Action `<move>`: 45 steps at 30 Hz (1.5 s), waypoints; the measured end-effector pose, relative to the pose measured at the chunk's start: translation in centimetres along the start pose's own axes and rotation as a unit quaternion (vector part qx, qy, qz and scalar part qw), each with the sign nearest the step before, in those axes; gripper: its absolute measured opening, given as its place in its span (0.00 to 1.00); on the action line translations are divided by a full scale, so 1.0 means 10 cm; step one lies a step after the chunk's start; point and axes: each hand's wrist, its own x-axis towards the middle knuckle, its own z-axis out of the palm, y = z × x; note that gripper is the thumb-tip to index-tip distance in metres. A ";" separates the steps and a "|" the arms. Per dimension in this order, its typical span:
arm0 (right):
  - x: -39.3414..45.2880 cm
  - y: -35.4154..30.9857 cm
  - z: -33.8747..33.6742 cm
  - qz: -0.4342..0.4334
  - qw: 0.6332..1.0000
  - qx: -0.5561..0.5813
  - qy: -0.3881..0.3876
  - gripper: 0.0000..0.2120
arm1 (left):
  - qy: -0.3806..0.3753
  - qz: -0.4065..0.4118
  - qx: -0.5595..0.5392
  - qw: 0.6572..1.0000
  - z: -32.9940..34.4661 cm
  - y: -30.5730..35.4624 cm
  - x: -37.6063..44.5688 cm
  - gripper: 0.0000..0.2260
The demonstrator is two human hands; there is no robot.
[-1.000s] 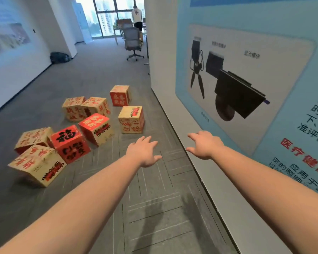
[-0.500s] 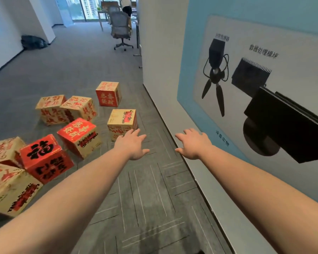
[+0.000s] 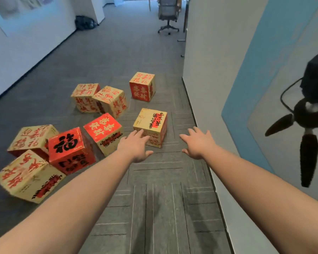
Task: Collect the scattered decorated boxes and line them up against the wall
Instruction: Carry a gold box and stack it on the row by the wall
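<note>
Reaching forward with both bare arms, you hold your hands palm-down over the grey carpet (image 3: pixel 162 208), fingers straight and slightly spread, gripping nothing. Your left hand (image 3: pixel 136 147) sits in front of the near lower corner of the tan box (image 3: pixel 151 125); whether its fingertips touch the cardboard cannot be told. Your right hand (image 3: pixel 198 143) hovers just to the right of that box, apart from it, between it and the white wall (image 3: pixel 209 70).

That tan box stands near the wall but not against it. Behind it stands a box with a red front (image 3: pixel 142 87), also a little way off the wall. To the left lie two tan boxes touching each other (image 3: pixel 99 99), then a tilted box with a red top (image 3: pixel 104 132), then a red box with a large black 福 on top (image 3: pixel 68 147). Two more tan boxes (image 3: pixel 29 169) sit at the far left, one tipped on an edge.

The writing on the boxes is red, gold and black brush script. Apart from the 福, most of it is upside down or smeared by blur, and I cannot read it surely.

A blue poster (image 3: pixel 246 98) on the wall is cut off at the right edge; only part of a pictured black device shows. An office chair (image 3: pixel 168 13) is cropped at the top, and a dark bag (image 3: pixel 84 22) lies by the left wall.
</note>
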 end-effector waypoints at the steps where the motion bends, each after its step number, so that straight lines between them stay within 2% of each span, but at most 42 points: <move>1: 0.22 0.00 -0.07 -0.011 1.000 -0.003 -0.001 0.27 | -0.006 -0.008 -0.002 1.000 -0.03 -0.10 0.14 0.31; 7: 1.67 -0.15 -0.47 -0.049 0.999 -0.017 -0.007 0.27 | -0.027 -0.041 -0.013 0.999 -0.12 -0.90 1.23 0.31; 15: 3.37 -0.25 -0.61 -0.010 0.998 0.009 -0.059 0.26 | -0.059 0.008 -0.008 0.998 -0.22 -1.79 3.05 0.31; 21: 4.46 -0.10 -0.56 0.003 0.995 0.044 -0.087 0.29 | -0.110 0.035 0.007 0.993 -0.25 -2.09 4.19 0.32; 25: 5.26 0.07 -0.37 0.005 0.993 0.055 -0.105 0.29 | -0.118 0.042 -0.002 0.992 -0.17 -2.17 4.94 0.31; 33: 6.75 0.30 0.13 0.019 0.983 0.112 -0.147 0.28 | -0.189 0.021 -0.024 0.981 0.23 -2.43 6.41 0.31; 39: 7.43 0.45 0.72 0.052 0.968 0.136 -0.203 0.32 | -0.230 0.039 -0.031 0.972 0.83 -2.34 7.17 0.30; 45: 7.91 0.39 1.51 0.105 0.953 0.172 -0.225 0.34 | -0.253 0.044 -0.026 0.966 1.60 -2.34 7.88 0.32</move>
